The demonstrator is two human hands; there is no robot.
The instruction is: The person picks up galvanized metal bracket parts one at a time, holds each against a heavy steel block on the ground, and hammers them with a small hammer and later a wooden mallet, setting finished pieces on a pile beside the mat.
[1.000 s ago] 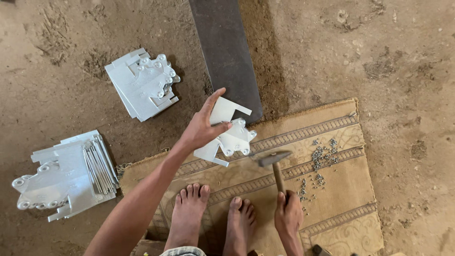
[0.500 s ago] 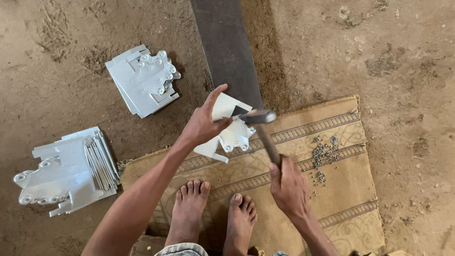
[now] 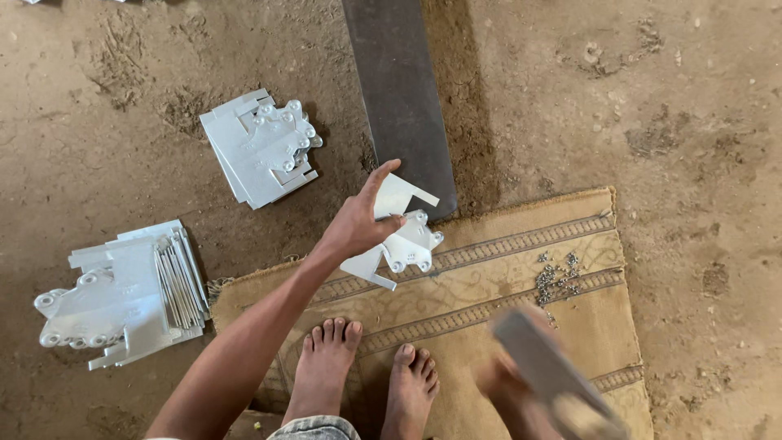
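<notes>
The white metal bracket (image 3: 397, 238) lies at the centre of the view, on the upper edge of the woven mat (image 3: 497, 277), its top corner overlapping the lower end of the dark metal bar (image 3: 399, 90). The left hand (image 3: 358, 224) presses down on it from 8 o'clock, fingers spread and thumb raised, flat on the plate rather than curled around it.

At 5 o'clock from the bracket the right hand (image 3: 509, 391) is wrapped around the handle of a hammer (image 3: 550, 379); both are blurred, and the hammer head is well apart from the bracket. The grip itself is partly hidden by the blur, but the fingers are closed on the handle.

At 3 o'clock from the bracket a small heap of rivets (image 3: 558, 275) lies on the mat. The person's 2 bare feet (image 3: 362, 375) stand on the mat at 6 o'clock.

Off the mat, on the dirt floor (image 3: 652, 106), 1 stack of white brackets (image 3: 261, 147) lies at 10 o'clock and a second, larger stack (image 3: 122, 293) at 8 o'clock, well apart from each other.
</notes>
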